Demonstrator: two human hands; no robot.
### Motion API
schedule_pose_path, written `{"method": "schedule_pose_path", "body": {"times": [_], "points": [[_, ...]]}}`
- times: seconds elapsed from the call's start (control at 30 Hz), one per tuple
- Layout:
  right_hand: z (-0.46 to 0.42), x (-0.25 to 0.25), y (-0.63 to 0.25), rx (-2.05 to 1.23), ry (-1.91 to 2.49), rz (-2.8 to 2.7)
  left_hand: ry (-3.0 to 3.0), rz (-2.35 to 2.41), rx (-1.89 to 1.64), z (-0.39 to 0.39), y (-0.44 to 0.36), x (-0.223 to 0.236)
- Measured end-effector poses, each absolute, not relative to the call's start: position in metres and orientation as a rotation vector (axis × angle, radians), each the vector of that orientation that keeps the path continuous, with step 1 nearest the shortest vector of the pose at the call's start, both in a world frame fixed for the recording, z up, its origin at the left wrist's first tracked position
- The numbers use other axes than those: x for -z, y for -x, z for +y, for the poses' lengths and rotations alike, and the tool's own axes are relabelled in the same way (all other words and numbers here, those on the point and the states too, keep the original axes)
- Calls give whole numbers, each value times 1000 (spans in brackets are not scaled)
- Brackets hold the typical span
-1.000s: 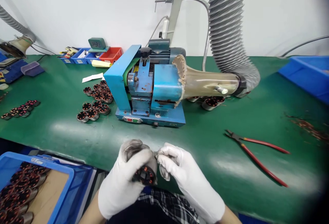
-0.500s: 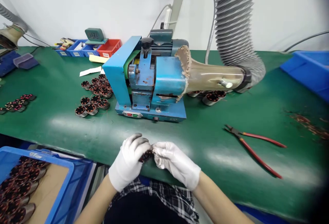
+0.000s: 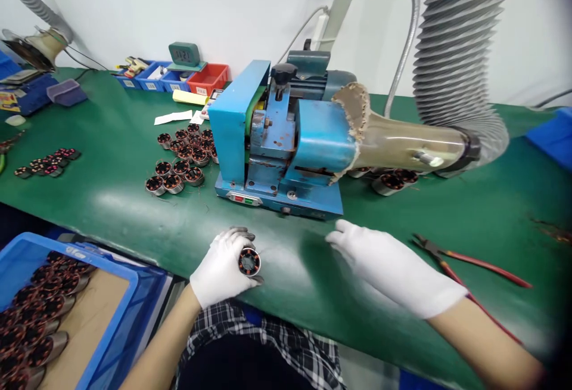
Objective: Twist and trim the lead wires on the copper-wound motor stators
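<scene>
My left hand, in a white glove with grey fingertips, grips a motor stator at the bench's front edge. The stator's round end faces up, showing a metal ring, dark slots and copper windings. My right hand, also gloved, is over the bench to the right, apart from the stator. Its fingers stretch out leftward with nothing visible in them; the thumb is hidden. Close by lie cutting pliers with red handles, spread apart and partly covered by my right wrist.
A blue belt machine with a suction pipe stands on the green bench. Stators are grouped left of it, others behind the pipe. A blue bin of stators sits lower left. Small parts lie far left.
My right hand has let go of the stator and moved right, towards the pliers. My left hand still has the stator, now turned face up. The view has shifted left.
</scene>
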State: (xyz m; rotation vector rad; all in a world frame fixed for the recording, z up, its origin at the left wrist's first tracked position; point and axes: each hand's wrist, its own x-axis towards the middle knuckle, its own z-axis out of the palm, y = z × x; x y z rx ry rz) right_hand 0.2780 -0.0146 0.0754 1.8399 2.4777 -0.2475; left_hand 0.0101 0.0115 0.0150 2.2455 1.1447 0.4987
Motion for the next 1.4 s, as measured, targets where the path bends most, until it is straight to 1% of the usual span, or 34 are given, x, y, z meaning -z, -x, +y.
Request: {"method": "schedule_pose_path", "body": {"times": [0.03, 0.07, 0.17, 0.2, 0.23, 0.3, 0.37, 0.43, 0.5, 0.57, 0.67, 0.73, 0.8, 0.9, 0.93, 0.97, 1.0, 1.03, 1.1, 1.13, 1.17, 1.2, 1.27, 1.4], "points": [[-17, -73, -279, 330, -1940, 2465, -2230, 1198, -516, 9, -12, -14], [-20, -71, -275, 483, -2019, 2457, -2212, 1264, -536, 5, -16, -12], [-29, -62, -242, 1080, -2159, 2427, -2125, 1457, -564, -19, -28, -9], [-32, -58, -228, 1216, -2173, 2397, -2095, 1486, -546, -28, -31, -8], [-35, -54, -214, 1280, -2193, 2370, -2076, 1479, -504, -37, -32, -8], [-37, -46, -194, 1266, -2271, 2319, -2083, 1459, -414, -48, -29, -7], [-37, -41, -185, 1216, -2328, 2294, -2151, 1501, -362, -46, -20, -7], [-34, -39, -185, 1265, -2312, 2301, -2260, 1563, -341, -34, -12, -8], [-31, -40, -187, 1380, -2301, 2289, -2366, 1516, -330, -19, -11, -8], [-29, -41, -187, 1525, -2343, 2210, -2412, 1350, -348, -8, -16, -8], [-29, -39, -184, 1766, -2419, 2049, -2373, 1105, -428, -4, -27, -7], [-31, -36, -184, 1940, -2463, 1869, -2327, 1064, -490, -6, -32, -6], [-32, -36, -189, 2266, -2390, 1611, -2292, 1077, -525, -9, -33, -6], [-30, -43, -204, 2907, -2174, 1277, -2283, 1101, -530, -10, -33, -8], [-29, -47, -210, 3036, -2165, 1251, -2284, 1105, -527, -10, -34, -9], [-29, -51, -215, 3067, -2225, 1280, -2283, 1109, -521, -10, -34, -10], [-28, -54, -221, 2983, -2352, 1375, -2277, 1114, -512, -9, -35, -11], [-29, -56, -225, 2773, -2511, 1533, -2266, 1124, -506, -9, -35, -12], [-32, -56, -228, 2094, -2712, 1947, -2242, 1138, -502, -9, -35, -12], [-34, -56, -226, 1760, -2682, 2146, -2235, 1131, -507, -9, -34, -12], [-36, -55, -223, 1511, -2568, 2310, -2232, 1114, -517, -9, -33, -12], [-38, -54, -218, 1357, -2413, 2433, -2230, 1090, -529, -9, -32, -12], [-38, -55, -207, 1224, -2133, 2553, -2211, 1052, -548, -8, -30, -11], [-34, -63, -194, 879, -1974, 2567, -2121, 1053, -559, -5, -29, -13]]}}
